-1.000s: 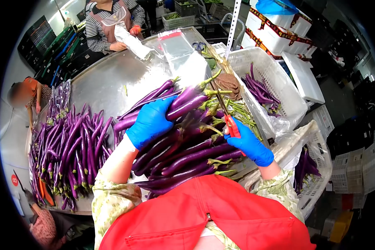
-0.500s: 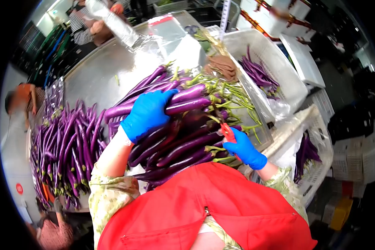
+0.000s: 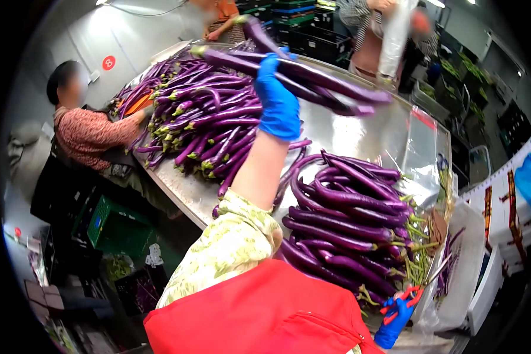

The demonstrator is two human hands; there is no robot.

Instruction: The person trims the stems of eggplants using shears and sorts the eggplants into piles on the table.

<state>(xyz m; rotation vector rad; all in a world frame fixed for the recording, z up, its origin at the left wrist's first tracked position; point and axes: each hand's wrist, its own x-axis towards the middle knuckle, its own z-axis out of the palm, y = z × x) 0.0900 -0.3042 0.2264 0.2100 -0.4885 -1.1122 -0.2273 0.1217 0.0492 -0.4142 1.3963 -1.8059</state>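
Observation:
My left hand [image 3: 277, 97], in a blue glove, is closed round several long purple eggplants [image 3: 336, 85], raised above the metal table [image 3: 330, 133]. Their green stem ends point to the upper left. Beneath and to the left lies a large heap of eggplants [image 3: 212, 112]. Another pile [image 3: 348, 218] is in front of me, its stems toward the right. Beside that pile's lower right corner, my right hand [image 3: 395, 318], also gloved in blue, holds red-handled scissors [image 3: 404, 304], blades pointing up and right. Cut green stems [image 3: 420, 259] lie along the table's right side.
A person in a pink top [image 3: 88, 133] reaches to the heap at the left. Two more people stand across the table, one holding clear plastic [image 3: 395, 41]. A white crate [image 3: 463, 259] with eggplants is at the right, a green crate [image 3: 118, 227] at lower left.
The view has turned left. My left hand has lifted the eggplants off the near pile and carried them over toward the left heap. My right hand still holds the scissors near the stems.

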